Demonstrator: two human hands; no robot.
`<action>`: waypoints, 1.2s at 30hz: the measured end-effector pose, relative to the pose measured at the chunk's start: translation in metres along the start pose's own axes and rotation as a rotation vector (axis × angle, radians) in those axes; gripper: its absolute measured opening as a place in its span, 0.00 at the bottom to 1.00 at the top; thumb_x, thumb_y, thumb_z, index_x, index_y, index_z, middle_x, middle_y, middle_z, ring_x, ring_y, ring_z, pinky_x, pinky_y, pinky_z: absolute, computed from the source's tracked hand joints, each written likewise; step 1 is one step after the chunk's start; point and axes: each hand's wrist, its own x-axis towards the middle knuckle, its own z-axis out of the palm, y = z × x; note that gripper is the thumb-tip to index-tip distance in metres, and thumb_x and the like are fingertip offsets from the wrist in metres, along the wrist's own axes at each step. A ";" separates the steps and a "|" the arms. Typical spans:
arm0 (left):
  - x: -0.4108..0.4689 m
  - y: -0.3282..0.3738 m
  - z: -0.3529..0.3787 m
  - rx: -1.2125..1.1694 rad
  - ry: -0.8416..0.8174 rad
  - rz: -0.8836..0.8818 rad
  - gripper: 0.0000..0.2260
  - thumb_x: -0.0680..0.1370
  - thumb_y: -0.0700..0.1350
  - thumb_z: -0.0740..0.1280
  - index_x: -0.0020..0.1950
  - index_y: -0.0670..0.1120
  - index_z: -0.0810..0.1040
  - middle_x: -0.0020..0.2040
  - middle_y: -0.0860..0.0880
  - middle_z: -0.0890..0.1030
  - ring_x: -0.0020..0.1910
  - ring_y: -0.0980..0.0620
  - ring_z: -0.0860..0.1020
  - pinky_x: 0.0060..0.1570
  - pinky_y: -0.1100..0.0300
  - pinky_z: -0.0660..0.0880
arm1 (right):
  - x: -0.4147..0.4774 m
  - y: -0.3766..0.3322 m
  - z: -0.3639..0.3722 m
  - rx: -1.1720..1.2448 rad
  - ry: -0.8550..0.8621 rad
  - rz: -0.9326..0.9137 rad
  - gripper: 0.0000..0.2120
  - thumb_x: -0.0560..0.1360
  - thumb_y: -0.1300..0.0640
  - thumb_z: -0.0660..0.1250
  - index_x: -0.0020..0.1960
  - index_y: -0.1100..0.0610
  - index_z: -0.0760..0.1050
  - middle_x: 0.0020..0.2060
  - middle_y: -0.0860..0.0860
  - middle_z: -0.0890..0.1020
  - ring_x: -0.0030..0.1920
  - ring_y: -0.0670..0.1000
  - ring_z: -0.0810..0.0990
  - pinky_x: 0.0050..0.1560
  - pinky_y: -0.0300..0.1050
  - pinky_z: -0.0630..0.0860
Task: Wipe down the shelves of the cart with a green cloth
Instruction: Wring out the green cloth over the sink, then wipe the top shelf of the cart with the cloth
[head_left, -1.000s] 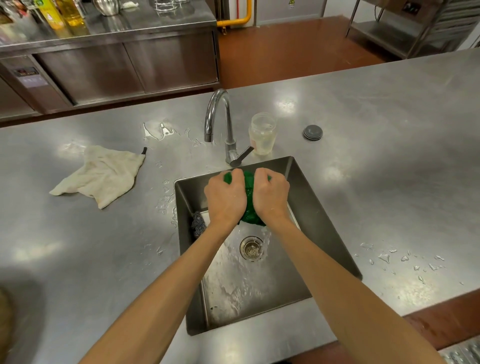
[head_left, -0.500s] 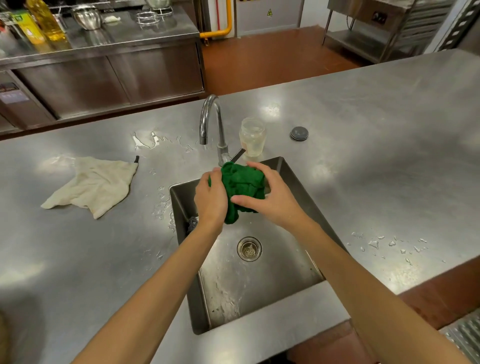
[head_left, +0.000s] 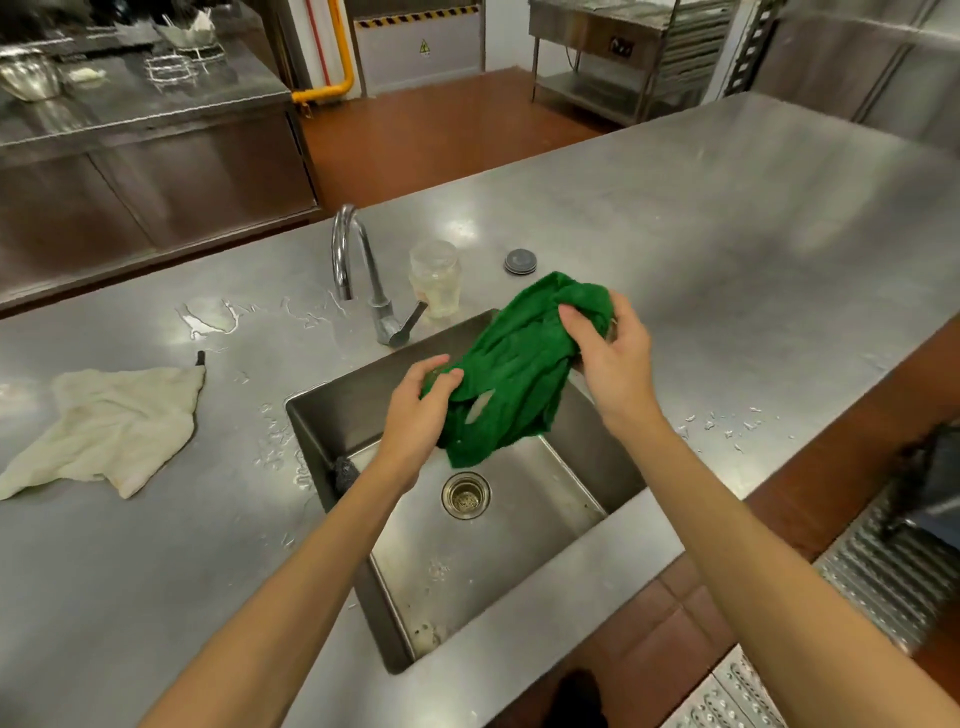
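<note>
A wet green cloth (head_left: 511, 364) with a couple of small holes hangs spread between my hands above the steel sink (head_left: 618, 467). My left hand (head_left: 421, 397) grips its lower left end, fingers curled round the fabric. My right hand (head_left: 605, 345) holds the upper right end, raised over the sink's right rim. The cloth's loose lower edge dangles above the drain (head_left: 466, 494). No cart is in view.
A curved tap (head_left: 358, 275) and a clear jar (head_left: 435, 278) stand behind the sink, with a round grey plug (head_left: 520, 261) to the right. A cream cloth (head_left: 111, 426) lies on the counter at left. A dark scourer (head_left: 345, 472) sits in the sink's left corner. Water drops dot the counter.
The cloth was squeezed into a tight wad between both fists over the sink. Now my hands have drawn apart, the right one rising to the right, and the cloth has opened out.
</note>
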 end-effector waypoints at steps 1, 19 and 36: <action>-0.001 -0.001 0.007 0.032 -0.039 0.017 0.17 0.80 0.49 0.65 0.69 0.55 0.73 0.59 0.51 0.79 0.53 0.57 0.79 0.49 0.61 0.78 | 0.000 -0.007 -0.007 0.019 0.014 -0.007 0.08 0.76 0.61 0.69 0.55 0.57 0.76 0.50 0.54 0.82 0.52 0.53 0.82 0.53 0.52 0.81; -0.064 0.061 0.260 0.211 -0.556 0.444 0.25 0.71 0.46 0.71 0.68 0.57 0.71 0.62 0.58 0.78 0.64 0.59 0.75 0.63 0.60 0.71 | -0.012 -0.084 -0.234 -0.061 0.120 -0.098 0.09 0.74 0.60 0.72 0.53 0.58 0.78 0.46 0.55 0.83 0.49 0.53 0.83 0.50 0.49 0.80; -0.141 0.085 0.542 0.089 -0.767 0.340 0.11 0.74 0.29 0.68 0.49 0.44 0.76 0.33 0.50 0.80 0.30 0.58 0.78 0.34 0.61 0.78 | -0.097 -0.124 -0.489 -0.546 0.300 -0.131 0.19 0.62 0.71 0.72 0.38 0.46 0.81 0.65 0.47 0.71 0.66 0.43 0.72 0.65 0.47 0.72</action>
